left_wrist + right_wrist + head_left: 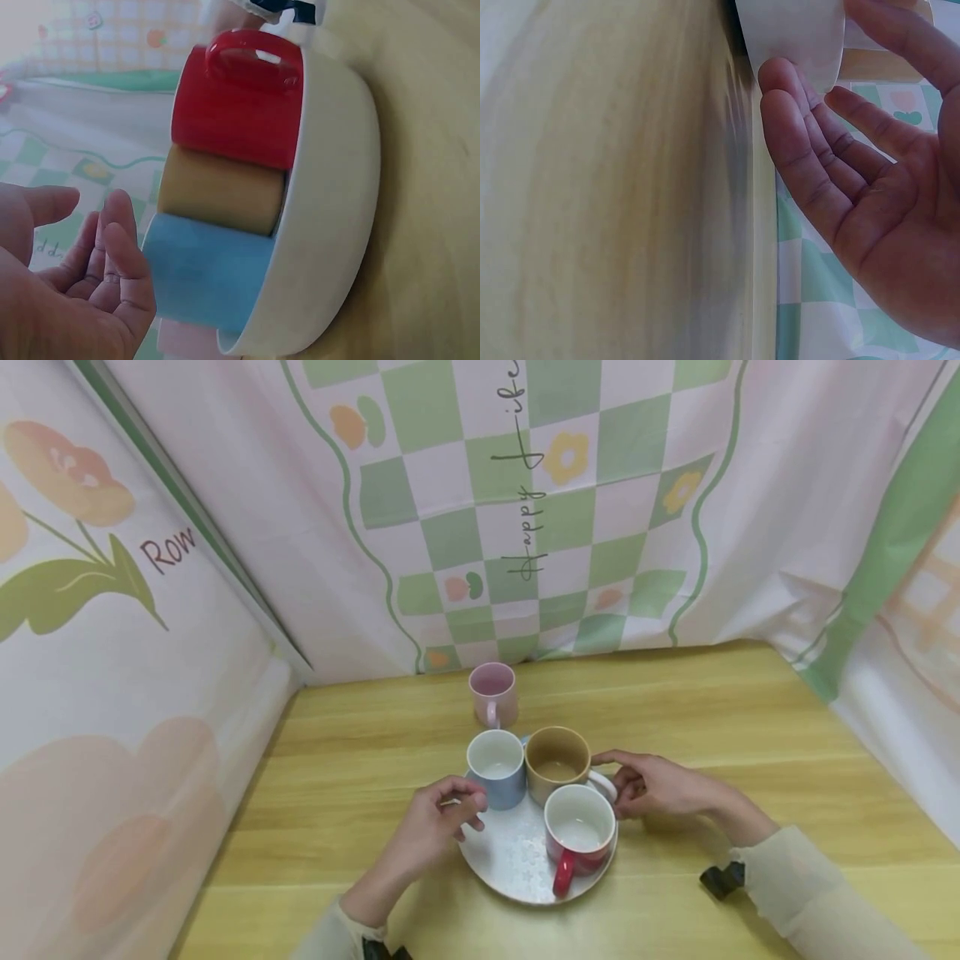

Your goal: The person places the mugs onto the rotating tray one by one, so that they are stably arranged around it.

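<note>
A round white dish [504, 858] with raised sides holds three mugs. The blue mug [498, 781] stands at its back left, the tan mug [558, 768] with a white handle at the back, and the red mug [236, 112] at the front right. My left hand [442, 818] is beside the blue mug, fingers loosely bent and holding nothing; in the left wrist view it appears apart from the mug. At the dish's right side is my right hand [648, 785], its fingertips [780, 105] at the dish's outer wall. Whether they press on it I cannot tell.
A pink mug [495, 697] stands on the wooden table [337, 760] just behind the dish, its handle toward the blue mug. Patterned cloth [570, 527] hangs along the table's back edge and both sides.
</note>
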